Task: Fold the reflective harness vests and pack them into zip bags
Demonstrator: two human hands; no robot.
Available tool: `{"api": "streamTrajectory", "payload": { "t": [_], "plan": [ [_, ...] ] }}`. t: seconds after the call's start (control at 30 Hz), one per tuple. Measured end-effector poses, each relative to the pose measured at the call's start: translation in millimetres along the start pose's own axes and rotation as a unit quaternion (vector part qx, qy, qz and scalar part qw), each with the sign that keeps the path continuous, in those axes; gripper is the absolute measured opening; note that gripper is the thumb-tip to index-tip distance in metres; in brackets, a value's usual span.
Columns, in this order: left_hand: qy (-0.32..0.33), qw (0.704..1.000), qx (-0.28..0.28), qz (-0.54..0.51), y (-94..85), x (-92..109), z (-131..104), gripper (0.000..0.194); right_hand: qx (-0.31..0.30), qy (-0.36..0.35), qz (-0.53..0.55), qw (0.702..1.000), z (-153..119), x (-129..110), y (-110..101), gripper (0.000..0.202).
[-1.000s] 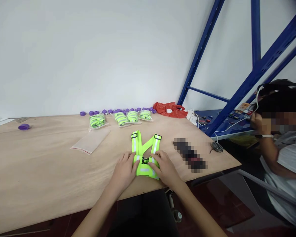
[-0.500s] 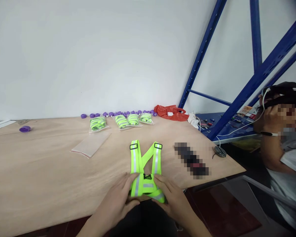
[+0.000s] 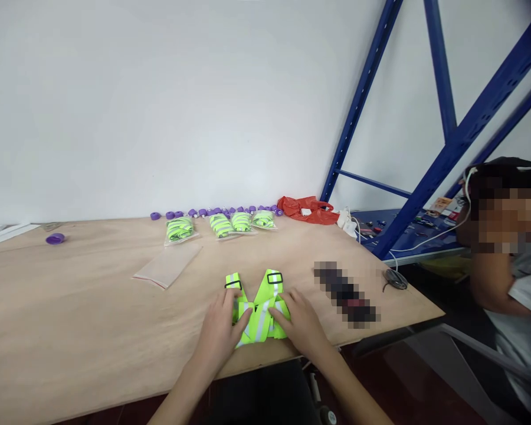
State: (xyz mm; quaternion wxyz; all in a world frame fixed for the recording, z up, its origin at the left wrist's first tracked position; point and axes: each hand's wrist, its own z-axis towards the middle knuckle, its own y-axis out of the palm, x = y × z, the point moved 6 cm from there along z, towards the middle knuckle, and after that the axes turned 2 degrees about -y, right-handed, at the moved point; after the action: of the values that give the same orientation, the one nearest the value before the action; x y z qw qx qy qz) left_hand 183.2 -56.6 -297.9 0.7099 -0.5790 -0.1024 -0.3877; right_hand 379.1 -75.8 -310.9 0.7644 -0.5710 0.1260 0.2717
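A fluorescent yellow-green reflective vest (image 3: 261,321) with silver stripes lies partly folded near the table's front edge. Its two shoulder straps, each with a black buckle, point away from me. My left hand (image 3: 220,323) grips the left side of the folded part, thumb on top and fingers by the left strap. On the opposite side my right hand (image 3: 301,321) holds the fabric, its thumb also pressing on top. Beyond the vest, to the left, a flat clear plastic bag (image 3: 168,267) rests on the wood.
Bagged vests (image 3: 180,229) and several purple items (image 3: 223,211) line the back of the wooden table (image 3: 92,319). A red plastic bag (image 3: 307,209) sits beside the blue rack (image 3: 413,206). A pixelated dark object (image 3: 345,295) and a mouse (image 3: 396,279) lie right. Another person (image 3: 498,283) is at far right.
The lower part of the vest has been folded up over its middle, so less strap shows. Both hands have moved forward with it, off the table's edge.
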Motion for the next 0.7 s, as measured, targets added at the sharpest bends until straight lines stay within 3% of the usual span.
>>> {"api": "streamTrajectory", "payload": {
  "t": [0.1,0.17,0.3,0.4,0.43,0.57,0.7],
  "plan": [
    [0.04,0.998,0.025,0.051,4.5,4,6,0.018,0.092,-0.043,-0.067,0.993,4,-2,0,0.022],
    [0.074,0.994,0.013,0.078,7.3,9,4,0.023,0.115,-0.098,-0.08,0.985,-3,-8,0,0.017],
    [0.137,0.988,-0.011,0.076,3.6,16,-13,0.027,0.049,-0.16,-0.067,0.984,-26,-14,-2,0.027],
    [0.174,0.981,-0.045,0.074,1.2,16,-36,0.067,-0.005,-0.184,-0.066,0.981,-46,-13,-7,0.054],
    [0.178,0.98,-0.055,0.071,0.6,15,-44,0.071,-0.017,-0.193,-0.065,0.979,-53,-13,-8,0.057],
    [0.189,0.98,-0.064,0.011,-4.3,14,-62,0.042,-0.038,-0.218,-0.016,0.975,-66,-18,-15,0.048],
    [0.133,0.987,-0.062,-0.068,-7.8,15,-46,0.03,-0.051,-0.145,0.06,0.986,-52,-13,-18,0.033]
  ]
}}
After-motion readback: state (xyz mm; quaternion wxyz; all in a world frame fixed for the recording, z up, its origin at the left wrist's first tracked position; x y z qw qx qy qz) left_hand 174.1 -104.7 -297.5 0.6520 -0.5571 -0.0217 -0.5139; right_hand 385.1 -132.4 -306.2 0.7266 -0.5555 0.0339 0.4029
